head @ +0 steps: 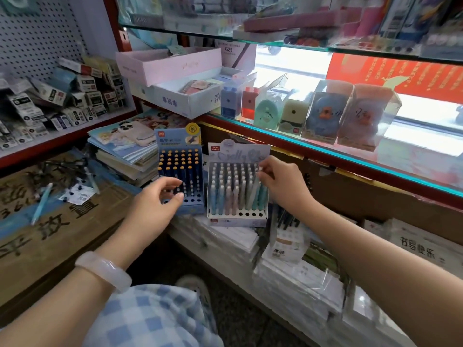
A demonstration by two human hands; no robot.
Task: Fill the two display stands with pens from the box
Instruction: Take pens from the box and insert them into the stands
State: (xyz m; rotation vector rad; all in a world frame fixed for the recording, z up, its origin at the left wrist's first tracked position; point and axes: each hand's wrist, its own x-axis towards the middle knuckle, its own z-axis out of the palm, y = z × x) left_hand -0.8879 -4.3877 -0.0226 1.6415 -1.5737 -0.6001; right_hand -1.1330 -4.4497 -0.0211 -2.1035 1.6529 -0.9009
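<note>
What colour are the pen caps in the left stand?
Yellow-orange caps in the dark blue stand, head view.

Left display stand (181, 171): dark blue, pens with yellow-orange caps. Right display stand (238, 184): pale blue-white card, pens in pastel blue, pink, white and teal. Bangle (104, 270) on the left wrist: translucent milky white. Garment (152, 319) at the lap: blue-and-white check. Loose pen (41, 204) on the brown carton: light blue. Banner (400, 73) behind the glass: red with gold lettering.
</note>
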